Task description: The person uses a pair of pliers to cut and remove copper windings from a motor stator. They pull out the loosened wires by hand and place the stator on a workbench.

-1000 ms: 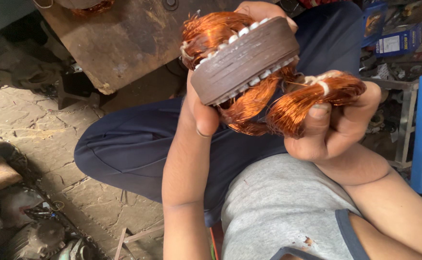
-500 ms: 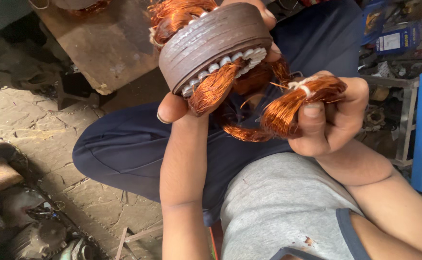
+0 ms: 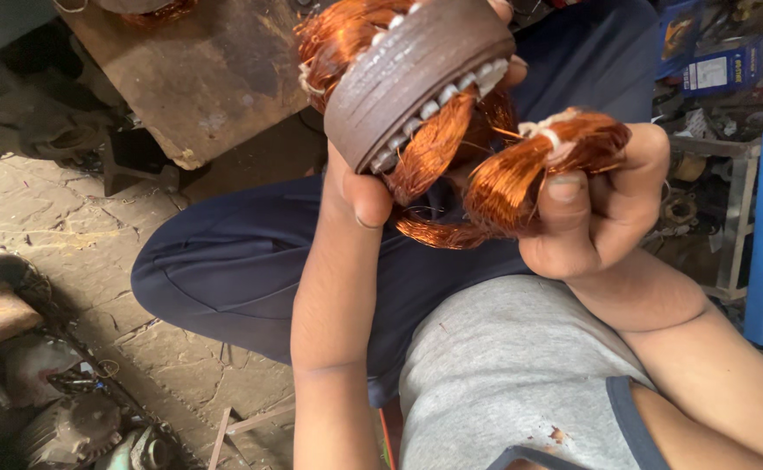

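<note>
We are holding a motor stator core [image 3: 416, 74] up above our lap, and our left hand [image 3: 360, 187] is gripping it from below, with the thumb pressing on its slotted rim. Just right of the stator core, our right hand [image 3: 595, 209] is clenching its fingers tight around a bundle of copper winding wire [image 3: 529, 170] that is trailing out of the core's slots. Left of the stator core a worn metal plate [image 3: 199, 78] is lying on the stone floor [image 3: 77, 226].

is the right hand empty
No, the right hand is clenched around a bundle of copper wire pulled out from the stator core that the left hand holds up.
</note>
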